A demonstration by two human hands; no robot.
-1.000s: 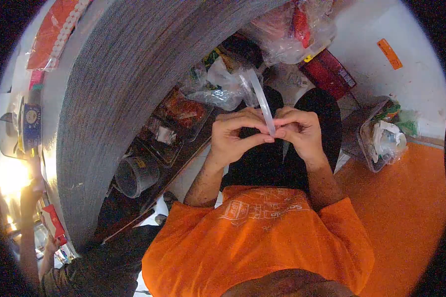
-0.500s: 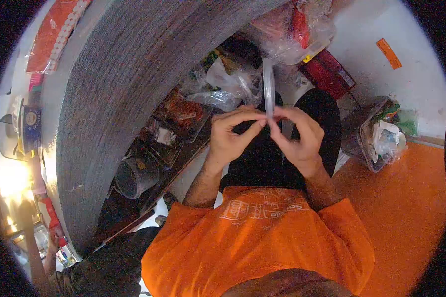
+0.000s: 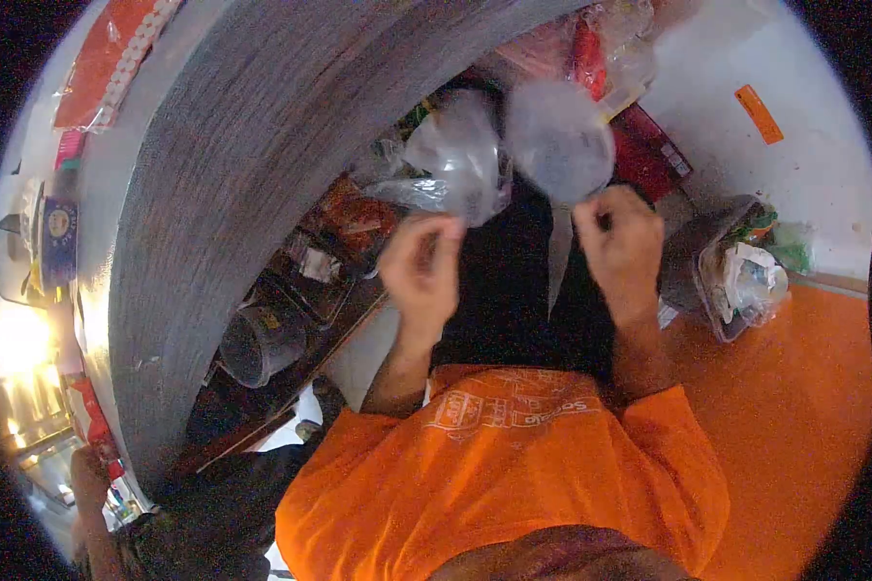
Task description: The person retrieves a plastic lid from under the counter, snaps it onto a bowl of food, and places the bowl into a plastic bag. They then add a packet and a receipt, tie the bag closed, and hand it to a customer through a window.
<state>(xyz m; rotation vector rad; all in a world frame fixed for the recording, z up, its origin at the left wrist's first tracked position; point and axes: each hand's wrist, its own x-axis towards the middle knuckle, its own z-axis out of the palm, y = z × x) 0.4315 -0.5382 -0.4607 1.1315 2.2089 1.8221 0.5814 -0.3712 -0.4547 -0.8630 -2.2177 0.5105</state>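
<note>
My left hand (image 3: 421,266) is closed, its thumb and fingers pinching the lower edge of a round translucent plastic lid (image 3: 467,155), smeared by motion. Over on the right, my right hand (image 3: 622,242) pinches the rim of a second round translucent lid (image 3: 560,140), whose flat face is turned towards me. The two lids stand upright above my lap, a narrow gap between them. Behind the left one, crumpled clear plastic bags (image 3: 421,189) partly merge with its outline.
A grey ribbed tabletop (image 3: 233,145) curves along the left. Below it, a shelf holds a clear round tub (image 3: 262,344) and trays. A bin (image 3: 712,261) with wrappers stands right, near a red box (image 3: 649,145). Another person's arm (image 3: 92,494) shows at lower left.
The lids were together, seen edge-on between my touching fingertips. My hands have moved apart, one lid in each, and the lids now show their round faces.
</note>
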